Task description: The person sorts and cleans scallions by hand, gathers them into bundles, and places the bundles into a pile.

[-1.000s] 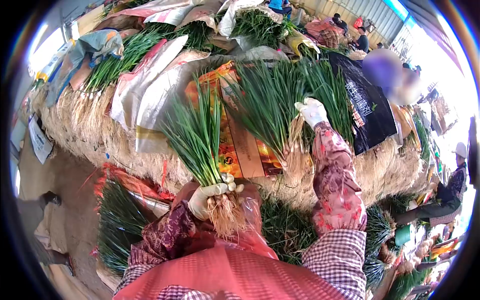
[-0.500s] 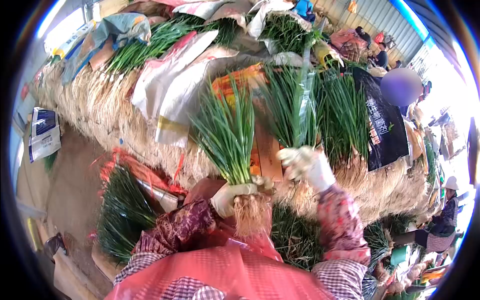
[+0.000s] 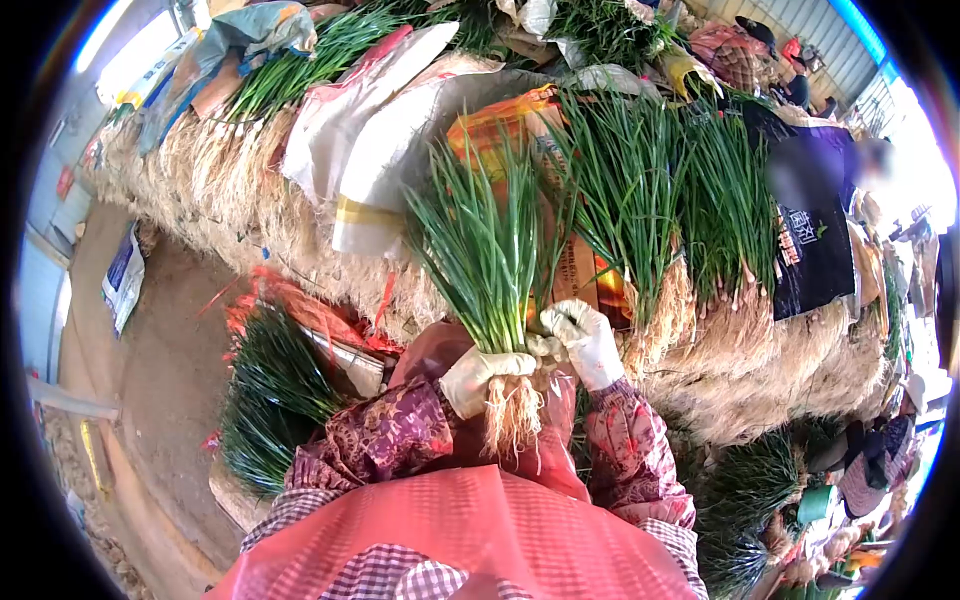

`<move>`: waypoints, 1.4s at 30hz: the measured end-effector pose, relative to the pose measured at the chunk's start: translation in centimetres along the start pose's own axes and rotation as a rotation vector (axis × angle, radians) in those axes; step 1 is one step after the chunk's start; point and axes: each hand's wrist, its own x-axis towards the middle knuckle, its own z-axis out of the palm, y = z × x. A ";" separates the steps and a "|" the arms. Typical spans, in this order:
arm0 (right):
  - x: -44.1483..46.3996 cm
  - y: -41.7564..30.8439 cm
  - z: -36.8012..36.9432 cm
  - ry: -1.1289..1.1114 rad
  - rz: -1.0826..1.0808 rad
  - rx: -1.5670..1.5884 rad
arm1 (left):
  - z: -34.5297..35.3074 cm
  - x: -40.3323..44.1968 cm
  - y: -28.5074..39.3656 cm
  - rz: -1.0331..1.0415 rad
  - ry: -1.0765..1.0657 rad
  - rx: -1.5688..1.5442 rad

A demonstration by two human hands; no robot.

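Observation:
My left hand (image 3: 485, 380), in a pale glove, is wrapped round the lower stalks of a bunch of scallions (image 3: 487, 265). The green tops point up and away, and the pale roots hang below the fist. Close against the bunch's right side is my gloved right hand (image 3: 580, 340), its fingers bent in a pinch beside the left fingertips. What lies between those fingers is hidden. Just beyond it, more scallions (image 3: 625, 190) rest on the heap with their roots towards me.
A long heap of scallions, roots (image 3: 800, 370) outward, runs across in front, partly under white sacks (image 3: 400, 140) and a black bag (image 3: 815, 250). Dark green bunches lie at my left (image 3: 270, 400) and lower right (image 3: 750, 490). Other people are at the far right.
My right hand has come left and towards me, from the scallions on the heap to the held bunch. The left hand keeps its grip. The view has shifted somewhat.

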 end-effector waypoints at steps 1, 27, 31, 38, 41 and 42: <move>0.0 -0.5 -0.2 0.015 -0.007 -0.026 | 0.2 0.0 0.0 0.006 -0.035 -0.031; 1.3 -7.3 -0.7 -0.068 0.109 -0.442 | -0.1 -0.1 1.5 0.035 0.006 0.016; 0.8 -2.3 0.6 -0.067 -0.030 -0.365 | 1.6 -0.3 1.4 0.021 -0.020 -0.010; -4.5 -4.3 -4.7 0.086 0.109 -0.548 | -0.4 -1.0 1.3 0.039 -0.149 -0.142; -10.5 -3.9 -5.7 -0.340 0.529 -0.945 | -0.6 -1.0 0.7 0.002 -0.122 -0.280; -11.9 0.0 -8.6 -0.541 0.140 -1.317 | -0.3 -0.9 1.0 -0.012 -0.132 -0.332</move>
